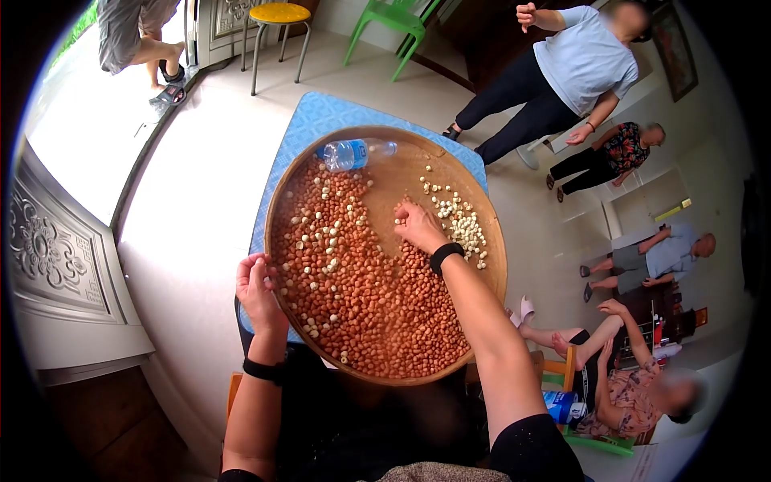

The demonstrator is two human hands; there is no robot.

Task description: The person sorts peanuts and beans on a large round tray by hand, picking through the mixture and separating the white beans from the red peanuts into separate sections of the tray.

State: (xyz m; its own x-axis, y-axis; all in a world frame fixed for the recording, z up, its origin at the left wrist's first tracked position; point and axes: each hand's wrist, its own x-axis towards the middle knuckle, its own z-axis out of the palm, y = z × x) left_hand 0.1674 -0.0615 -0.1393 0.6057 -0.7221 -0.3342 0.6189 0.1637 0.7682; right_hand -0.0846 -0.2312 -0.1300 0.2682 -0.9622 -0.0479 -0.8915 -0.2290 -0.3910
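Note:
A large round wooden tray (499, 269) holds reddish-brown peanuts (377, 321) with pale round lotus seeds (332, 233) scattered among them. More pale seeds (466, 225) form a separate group at the tray's right side. My right hand (422, 227) is inside the tray, fingers pinched at the edge of the peanuts, with a pale seed showing at the fingertips. At the left rim, my left hand (259, 289) has its fingers closed against the tray edge. A clear plastic bottle with a blue label (347, 155) lies on its side at the tray's far end.
Under the tray is a blue patterned tabletop (321, 116). A yellow stool (279, 14) and a green chair (389, 28) stand beyond it. Several people are around the room, one standing (582, 60) and one seated at the right (630, 394). An ornate door (60, 257) is at left.

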